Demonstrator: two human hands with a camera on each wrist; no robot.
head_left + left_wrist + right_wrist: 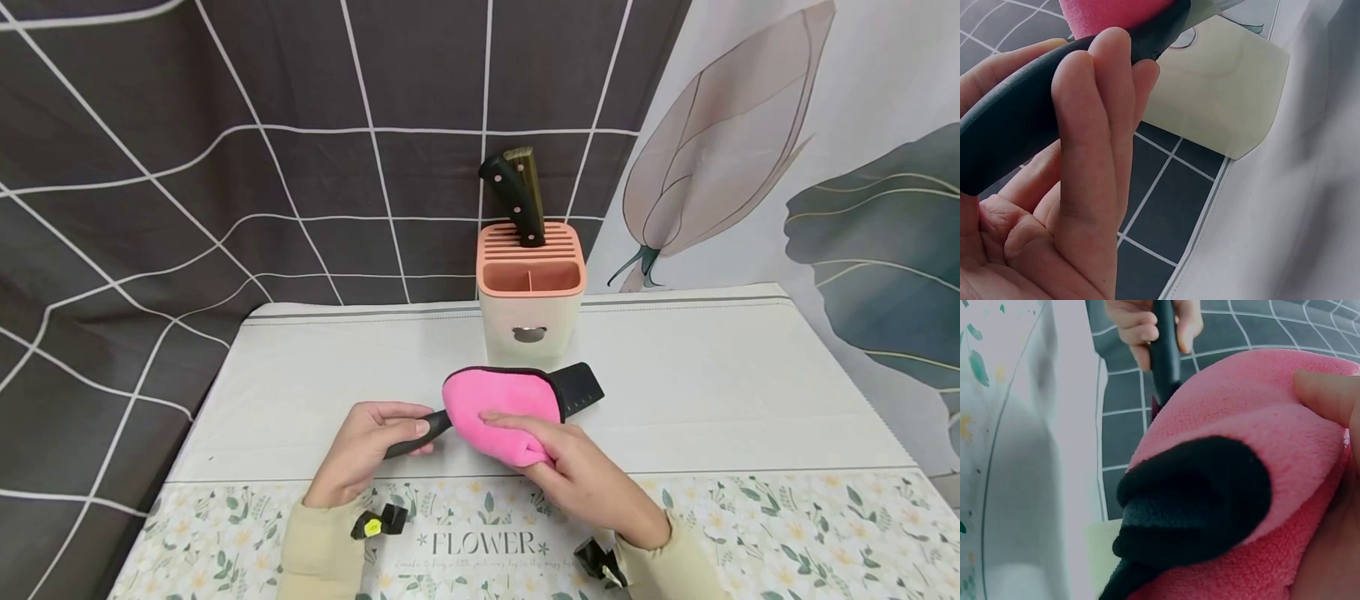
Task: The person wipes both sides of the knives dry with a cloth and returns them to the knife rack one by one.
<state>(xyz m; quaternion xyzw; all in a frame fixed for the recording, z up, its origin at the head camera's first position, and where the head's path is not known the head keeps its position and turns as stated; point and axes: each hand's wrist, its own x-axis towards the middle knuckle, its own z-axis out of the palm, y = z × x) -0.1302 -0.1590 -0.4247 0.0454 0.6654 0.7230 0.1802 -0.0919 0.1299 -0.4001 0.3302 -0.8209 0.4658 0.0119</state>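
In the head view my left hand (369,446) grips the black handle (420,435) of a knife, its fingers and thumb closed around it. The knife's broad dark blade (579,389), square at the end, points right and sticks out past a pink cloth (498,408) with black edging. That cloth is folded over the blade's middle and hides it. My right hand (573,471) holds the cloth from the near right side, fingers laid across its top. Close up in the right wrist view, the cloth (1229,406) shows a bunched black-edged fold.
Just behind the knife stands a white knife block (525,321) with an orange slotted top and two front compartments. Two knife handles (521,196) rise from its slots. A flower-print mat (480,500) covers the near table; a dark gridded curtain (300,167) hangs behind.
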